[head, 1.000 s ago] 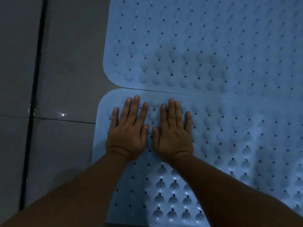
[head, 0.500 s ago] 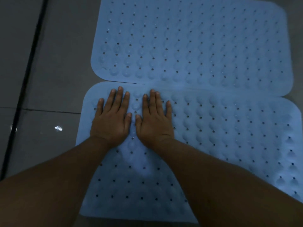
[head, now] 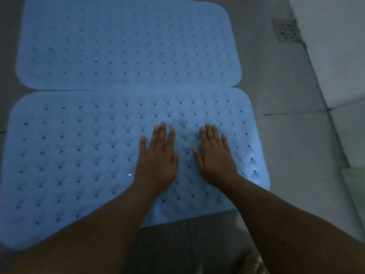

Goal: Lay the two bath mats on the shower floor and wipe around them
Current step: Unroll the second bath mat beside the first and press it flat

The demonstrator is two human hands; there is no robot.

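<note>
1. We are seeing both blue bath mats lying flat on the shower floor (head: 286,135), long edges meeting; laying looks done, wiping around them seems left; no cloth is clearly showing.
2. We are pressing the near mat (head: 79,155) under both palms; left hand (head: 158,159) and right hand (head: 215,157) are flat, fingers spread, gripping nothing; the far mat (head: 122,46) is lying beyond our fingertips.

Both forearms are bare from the bottom edge of the view up to the wrists, with no sleeve showing. The left hand (head: 158,163) and right hand (head: 215,157) wear no gloves, rings, or watch.
</note>
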